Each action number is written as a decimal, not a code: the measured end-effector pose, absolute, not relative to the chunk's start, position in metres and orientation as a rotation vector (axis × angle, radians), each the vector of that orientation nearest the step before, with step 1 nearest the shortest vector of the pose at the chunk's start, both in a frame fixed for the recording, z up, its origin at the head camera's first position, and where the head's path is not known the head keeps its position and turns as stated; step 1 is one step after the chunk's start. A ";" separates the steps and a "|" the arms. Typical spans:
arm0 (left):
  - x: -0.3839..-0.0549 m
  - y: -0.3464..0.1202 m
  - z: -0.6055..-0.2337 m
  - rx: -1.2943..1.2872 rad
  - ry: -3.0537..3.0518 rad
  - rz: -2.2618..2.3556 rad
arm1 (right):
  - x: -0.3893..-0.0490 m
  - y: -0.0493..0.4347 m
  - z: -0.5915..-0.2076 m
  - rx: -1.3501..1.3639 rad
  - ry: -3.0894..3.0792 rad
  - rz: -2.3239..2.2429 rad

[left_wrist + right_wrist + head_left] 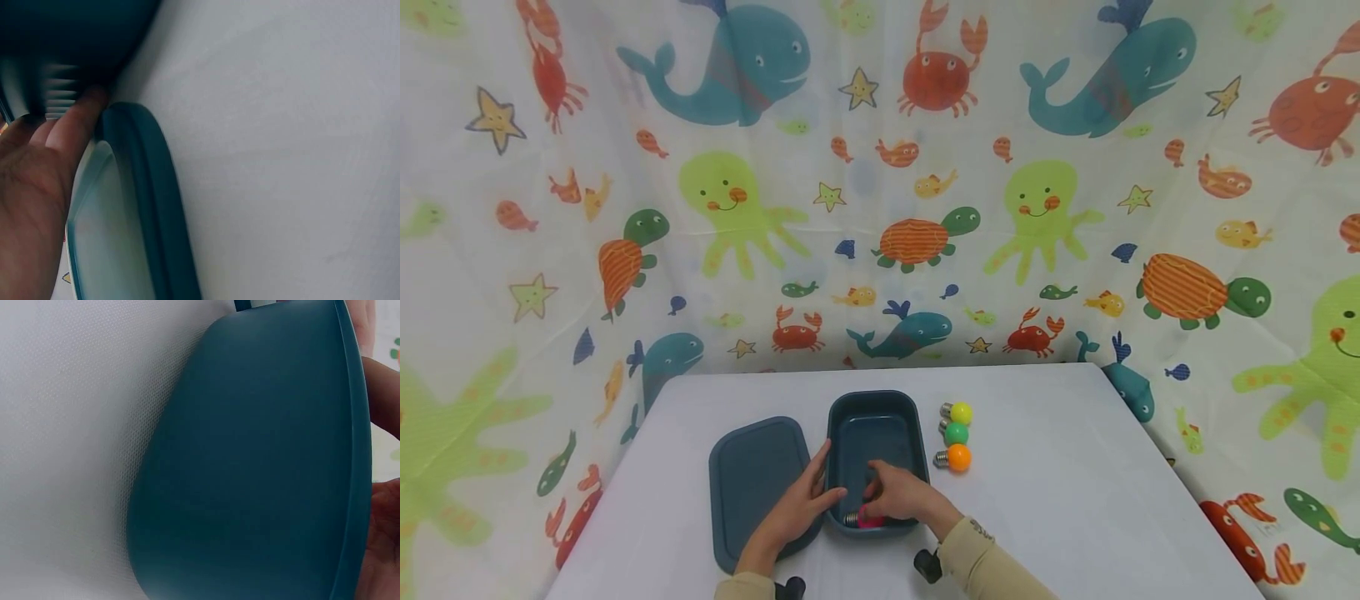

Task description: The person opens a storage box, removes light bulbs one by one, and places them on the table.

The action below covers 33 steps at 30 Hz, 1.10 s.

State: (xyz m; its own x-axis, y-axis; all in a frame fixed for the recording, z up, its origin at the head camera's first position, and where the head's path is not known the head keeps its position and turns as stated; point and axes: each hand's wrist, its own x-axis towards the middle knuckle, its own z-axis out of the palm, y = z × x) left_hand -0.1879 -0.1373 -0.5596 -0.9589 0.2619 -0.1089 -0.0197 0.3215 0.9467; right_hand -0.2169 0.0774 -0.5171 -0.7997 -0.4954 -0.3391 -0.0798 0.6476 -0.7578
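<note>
A dark teal rectangular box [880, 402] stands on the table, its opening upward. My left hand [796, 510] lies along the box's left side with straight fingers, the thumb reaching over the rim; the left wrist view shows its fingers [72, 134] against the outer wall. Inside the near end, my right hand [898, 496] pinches a pink light bulb [869, 521], whose metal screw base points left. The right wrist view shows mostly the box's outer wall [250, 456], which hides the bulb; parts of the right hand [384, 531] appear beyond the rim.
A matching flat lid [752, 483] lies left of the box, partly under my left forearm. Right of the box, yellow [961, 413], green [957, 433] and orange [958, 457] bulbs form a column on the white table [1060, 500]. A sea-animal curtain [880, 208] hangs behind.
</note>
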 end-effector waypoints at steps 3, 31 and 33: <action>-0.189 -0.138 -0.561 0.223 2.346 1.681 | -0.216 0.077 -0.517 -0.459 2.336 -1.039; -0.190 -0.139 -0.564 0.228 2.354 1.670 | -0.214 0.078 -0.515 -0.462 2.336 -1.044; -0.189 -0.139 -0.564 0.233 2.365 1.666 | -0.214 0.080 -0.514 -0.460 2.335 -1.071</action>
